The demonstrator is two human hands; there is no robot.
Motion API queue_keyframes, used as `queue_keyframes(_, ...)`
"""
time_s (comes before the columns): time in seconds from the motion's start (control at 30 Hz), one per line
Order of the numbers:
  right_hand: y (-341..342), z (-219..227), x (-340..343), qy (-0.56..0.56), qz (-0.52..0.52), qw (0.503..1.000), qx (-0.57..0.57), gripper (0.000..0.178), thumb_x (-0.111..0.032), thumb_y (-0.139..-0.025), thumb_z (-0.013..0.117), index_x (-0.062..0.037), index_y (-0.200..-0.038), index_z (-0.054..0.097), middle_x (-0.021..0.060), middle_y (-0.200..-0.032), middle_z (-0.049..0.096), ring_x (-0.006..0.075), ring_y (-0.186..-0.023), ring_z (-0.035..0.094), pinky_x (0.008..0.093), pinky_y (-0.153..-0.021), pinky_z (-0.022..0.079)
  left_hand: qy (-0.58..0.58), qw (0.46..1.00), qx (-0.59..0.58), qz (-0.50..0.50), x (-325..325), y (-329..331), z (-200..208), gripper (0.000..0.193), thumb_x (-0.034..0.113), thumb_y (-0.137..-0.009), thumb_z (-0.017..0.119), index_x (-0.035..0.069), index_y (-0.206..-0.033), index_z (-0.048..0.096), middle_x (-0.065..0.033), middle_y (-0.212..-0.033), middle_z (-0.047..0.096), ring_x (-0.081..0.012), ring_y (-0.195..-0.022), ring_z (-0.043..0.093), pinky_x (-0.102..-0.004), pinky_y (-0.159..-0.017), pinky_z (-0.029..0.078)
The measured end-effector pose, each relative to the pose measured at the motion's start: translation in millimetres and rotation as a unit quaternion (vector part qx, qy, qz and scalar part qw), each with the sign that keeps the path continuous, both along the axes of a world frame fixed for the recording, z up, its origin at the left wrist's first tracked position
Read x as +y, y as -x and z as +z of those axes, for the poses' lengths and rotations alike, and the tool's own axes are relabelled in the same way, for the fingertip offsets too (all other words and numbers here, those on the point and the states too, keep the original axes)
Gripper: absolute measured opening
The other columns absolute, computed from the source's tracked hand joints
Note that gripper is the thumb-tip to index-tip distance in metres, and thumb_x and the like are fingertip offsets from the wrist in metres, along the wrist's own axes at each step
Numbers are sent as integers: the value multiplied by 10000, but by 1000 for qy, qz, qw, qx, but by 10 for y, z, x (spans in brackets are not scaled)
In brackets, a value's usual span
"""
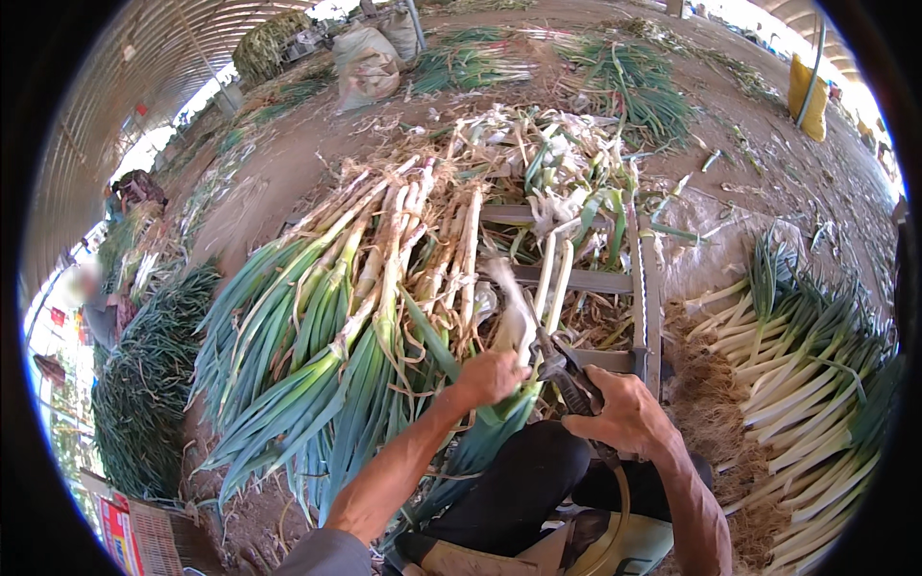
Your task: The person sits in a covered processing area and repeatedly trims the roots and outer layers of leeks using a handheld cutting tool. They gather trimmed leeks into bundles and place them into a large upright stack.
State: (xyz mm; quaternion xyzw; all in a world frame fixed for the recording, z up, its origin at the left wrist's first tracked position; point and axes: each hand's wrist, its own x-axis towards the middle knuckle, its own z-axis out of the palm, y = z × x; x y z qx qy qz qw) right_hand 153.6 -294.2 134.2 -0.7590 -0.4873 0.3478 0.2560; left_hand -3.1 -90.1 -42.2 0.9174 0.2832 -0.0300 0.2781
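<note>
My left hand [495, 377] is closed round the large green onions [564, 274], just above my knees. Two pale stalks point away from me, and their dark leaves hang below the hand. A loose white skin [514, 302] beside the stalks is smeared by motion. My right hand [619, 413] grips a dark air blow gun [555, 368], its nozzle close against the stalks. From the gun's handle a yellowish hose [626, 494] curves down past my lap. To the left of my hands lies a big heap of unpeeled green onions [365, 259], roots pointing away.
A metal frame [645, 288] stands ahead, with peeled-off skins [552, 154] piled at its far end. Clean white green onions [797, 413] lie in a row at right. Leafy bundles [149, 384] and a crate [154, 542] are at left; sacks [367, 65] stand farther off.
</note>
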Motion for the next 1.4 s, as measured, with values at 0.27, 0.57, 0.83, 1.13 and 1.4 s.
queue_keyframes(0.27, 26, -175, 110, 3, 21, 1000, -19, 517, -372, -715, 769, 68, -935, 608, 233, -688, 637, 392, -705, 661, 466, -702, 512, 73, 992, -98, 18, -29, 316, 76, 414, 333, -874, 731, -38, -1032, 641, -221, -887, 706, -362, -843, 704, -440, -757, 535)
queue_keyframes(0.57, -109, 2, -244, 86, 68, 994, 6, 485, -366, -718, 769, 44, -945, 647, 195, -727, 674, 302, -675, 672, 407, -674, 533, 236, 953, -133, 139, 55, 358, 87, 420, 266, -819, 701, -52, -1086, 642, -112, -914, 676, -179, -741, 614, -323, -670, 510)
queue_keyframes(0.83, -143, -66, -217, 95, 79, 992, 4, 512, -399, -699, 753, 59, -893, 630, 216, -667, 642, 338, -639, 654, 442, -646, 517, 172, 954, -210, 129, 608, -218, 656, 350, 305, -944, 621, 20, -1138, 676, -36, -770, 612, -73, -552, 477, -205, -441, 383)
queue_keyframes(1.13, -102, -218, 119, 26, -4, 990, -137, 466, -369, -709, 752, 34, -893, 606, 227, -681, 641, 352, -651, 656, 462, -647, 515, -525, 779, -343, 6, 1503, -1213, 1845, 405, 276, -975, 622, 29, -1294, 585, -218, -1127, 668, -210, -853, 682, -357, -490, 546)
queue_keyframes(1.4, -44, -41, 130, 49, 26, 998, -3, 492, -387, -711, 756, 44, -908, 623, 192, -671, 644, 325, -639, 660, 443, -658, 518, -147, 983, 8, -110, 158, 104, 181, 406, 264, -936, 673, -53, -1149, 537, -233, -1053, 634, -323, -801, 666, -476, -687, 566)
